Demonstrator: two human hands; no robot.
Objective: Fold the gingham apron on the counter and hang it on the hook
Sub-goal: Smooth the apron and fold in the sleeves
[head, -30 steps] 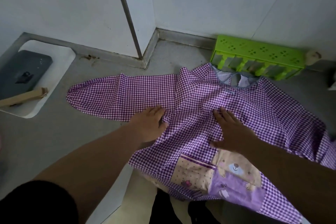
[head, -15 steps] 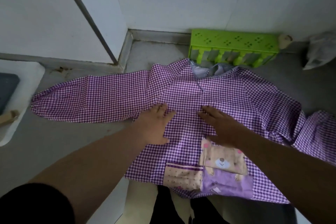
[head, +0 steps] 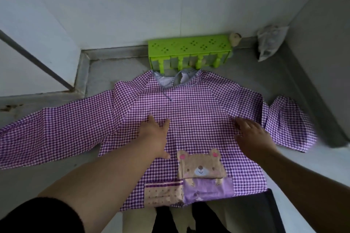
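The purple gingham apron (head: 198, 108) lies spread front-up on the grey counter (head: 47, 179), its long sleeves stretched to the left and right and its hem hanging over the front edge. A bear patch and pockets (head: 200, 168) sit low on its front. My left hand (head: 154, 134) lies flat on the cloth left of centre, fingers straight. My right hand (head: 251, 134) presses flat on the right side, beside the right sleeve. No hook is in view.
A green plastic rack (head: 189, 51) stands against the back wall just beyond the apron's neck. A crumpled white bag (head: 269, 43) lies in the back right corner. A wall rises along the right. A metal rail crosses the left wall.
My right hand has slid from the apron's middle out to its right side, smoothing the cloth. The left hand stays near the middle. The view has shifted right; the sleeves lie flatter.
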